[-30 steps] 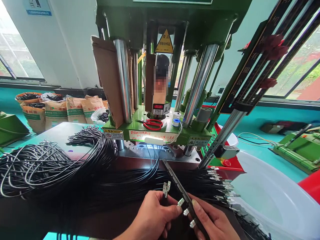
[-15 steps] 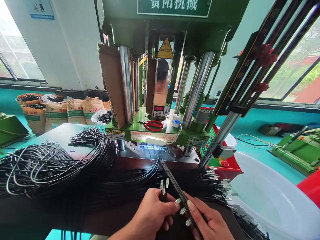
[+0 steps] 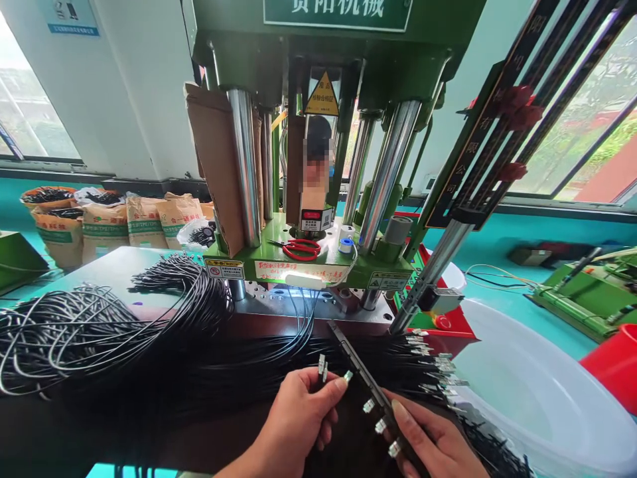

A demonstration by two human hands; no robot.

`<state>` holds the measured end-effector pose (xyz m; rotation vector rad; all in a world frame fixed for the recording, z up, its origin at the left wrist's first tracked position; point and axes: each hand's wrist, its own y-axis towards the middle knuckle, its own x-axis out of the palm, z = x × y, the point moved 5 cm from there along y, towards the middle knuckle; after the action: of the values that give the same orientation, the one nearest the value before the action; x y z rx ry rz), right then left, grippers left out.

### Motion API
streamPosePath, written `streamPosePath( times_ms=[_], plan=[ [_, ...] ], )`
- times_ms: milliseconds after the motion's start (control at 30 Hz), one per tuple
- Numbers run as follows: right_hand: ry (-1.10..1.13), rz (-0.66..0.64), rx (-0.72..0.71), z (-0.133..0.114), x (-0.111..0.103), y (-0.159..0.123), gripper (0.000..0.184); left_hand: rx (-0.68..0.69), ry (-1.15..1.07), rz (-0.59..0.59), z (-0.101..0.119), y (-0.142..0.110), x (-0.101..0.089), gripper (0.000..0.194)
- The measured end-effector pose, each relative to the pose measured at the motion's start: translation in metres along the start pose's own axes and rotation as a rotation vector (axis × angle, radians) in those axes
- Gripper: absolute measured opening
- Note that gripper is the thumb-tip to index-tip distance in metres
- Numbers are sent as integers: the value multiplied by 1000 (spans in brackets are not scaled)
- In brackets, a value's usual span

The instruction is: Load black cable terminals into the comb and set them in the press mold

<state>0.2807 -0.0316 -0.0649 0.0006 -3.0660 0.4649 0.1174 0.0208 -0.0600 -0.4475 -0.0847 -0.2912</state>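
Note:
My left hand (image 3: pixel 303 415) is closed around a few black cables with silver metal connectors (image 3: pixel 322 366) that stick up above the fingers. One more metal connector (image 3: pixel 348 376) shows at the tip of the left thumb, apart from the bar. My right hand (image 3: pixel 435 431) grips a long, narrow dark bar (image 3: pixel 365 378), tilted with its far end up and to the left. Along the bar's left edge sit several metal connectors (image 3: pixel 381 425). The lower end of the bar is hidden by the right hand.
Ahead stands a green press (image 3: pixel 308 262) with red-handled scissors (image 3: pixel 301 249) on its plate. Bundled black cables (image 3: pixel 94 332) lie at left, more cable ends (image 3: pixel 442 368) at right. A white tub (image 3: pixel 537 392) is at right. A person shows behind the press.
My right hand and the bar have moved right, away from my left hand. In the left hand, one connector has shifted to the thumb tip. The view has also shifted slightly.

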Motion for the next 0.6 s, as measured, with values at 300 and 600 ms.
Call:
streamPosePath(
  times_ms=[300,600],
  plan=[
    [-36,-48,-29,-2,2,1,56,-37,93,-3,3,-2,8,32],
    [-129,-17,-131,-12,6,-2,54,-45,136,83,7,-6,7,21]
  ],
)
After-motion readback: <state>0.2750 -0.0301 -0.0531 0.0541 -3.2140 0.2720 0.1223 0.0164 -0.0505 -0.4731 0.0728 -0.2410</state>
